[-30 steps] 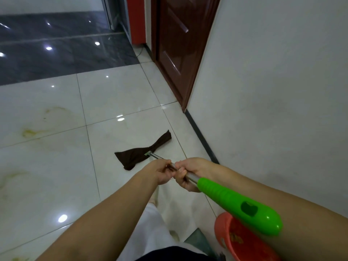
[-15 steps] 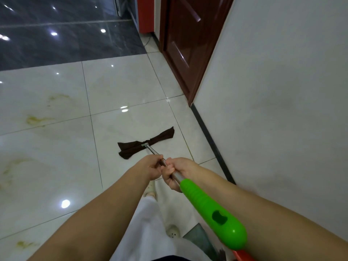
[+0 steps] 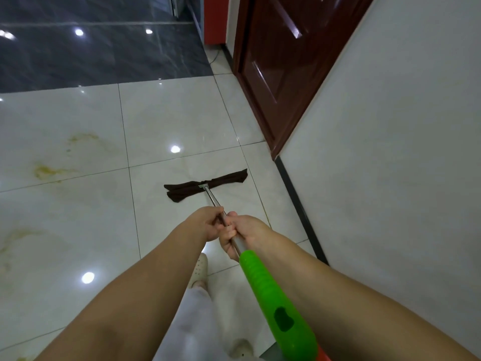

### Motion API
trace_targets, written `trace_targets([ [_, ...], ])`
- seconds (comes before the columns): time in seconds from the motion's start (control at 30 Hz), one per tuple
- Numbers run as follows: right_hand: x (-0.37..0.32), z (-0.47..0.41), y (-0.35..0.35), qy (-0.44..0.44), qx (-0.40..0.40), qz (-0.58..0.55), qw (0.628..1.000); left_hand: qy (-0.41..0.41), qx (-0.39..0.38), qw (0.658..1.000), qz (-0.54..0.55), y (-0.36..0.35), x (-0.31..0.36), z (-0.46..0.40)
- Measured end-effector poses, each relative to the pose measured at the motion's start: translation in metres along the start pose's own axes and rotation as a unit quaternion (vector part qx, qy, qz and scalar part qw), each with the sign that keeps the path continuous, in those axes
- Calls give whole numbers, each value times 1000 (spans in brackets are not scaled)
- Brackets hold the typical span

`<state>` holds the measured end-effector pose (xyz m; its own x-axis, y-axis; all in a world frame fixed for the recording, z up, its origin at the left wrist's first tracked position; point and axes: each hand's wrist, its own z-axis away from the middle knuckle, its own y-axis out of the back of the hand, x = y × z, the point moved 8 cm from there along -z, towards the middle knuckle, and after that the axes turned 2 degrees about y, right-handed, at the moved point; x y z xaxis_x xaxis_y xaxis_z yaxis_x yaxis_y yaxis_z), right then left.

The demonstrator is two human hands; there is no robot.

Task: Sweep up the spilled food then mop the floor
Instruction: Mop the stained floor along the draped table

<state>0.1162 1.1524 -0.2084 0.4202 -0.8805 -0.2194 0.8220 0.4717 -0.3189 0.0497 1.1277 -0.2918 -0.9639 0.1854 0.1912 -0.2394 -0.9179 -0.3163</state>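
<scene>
I have both hands wrapped round the mop's metal shaft (image 3: 212,198), the left hand (image 3: 208,222) just ahead of the right hand (image 3: 242,234), knuckles nearly touching, each fist closed firmly on the pole. Beyond my left hand the bare shaft runs a short way forward and down to the mop head (image 3: 205,185), a dark brown cloth strip lying flat on the floor tiles (image 3: 169,121), spread crosswise to the shaft with one end reaching toward the wall and the other folded back on itself. Behind my right hand the shaft thickens into a glossy bright green plastic grip (image 3: 270,295), rounded at the end and pierced by a hanging hole. Both forearms reach out nearly straight and converge on the pole. The tiles are glossy, pale and marble-like, with thin grout lines and bright ceiling-light reflections; well left of the mop head, yellowish smears (image 3: 49,170) mark them. Right of the mop head, a dark baseboard (image 3: 296,204) runs under a plain white wall (image 3: 390,152), and farther on stands a polished reddish-brown panelled door (image 3: 281,61). Below my hands I see a pale perforated shoe (image 3: 200,267) and white trouser fabric.
</scene>
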Motion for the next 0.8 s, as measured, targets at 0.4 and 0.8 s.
trace_targets([
  [0.4, -118, -60, -112, -5, 4, -15, 1000, 10, -28, 1000, 4, -16, 170, -30],
  [0.8, -209, -87, -127, -30, -15, 35, 999, -3, -4, 999, 35, -57, 245, -68],
])
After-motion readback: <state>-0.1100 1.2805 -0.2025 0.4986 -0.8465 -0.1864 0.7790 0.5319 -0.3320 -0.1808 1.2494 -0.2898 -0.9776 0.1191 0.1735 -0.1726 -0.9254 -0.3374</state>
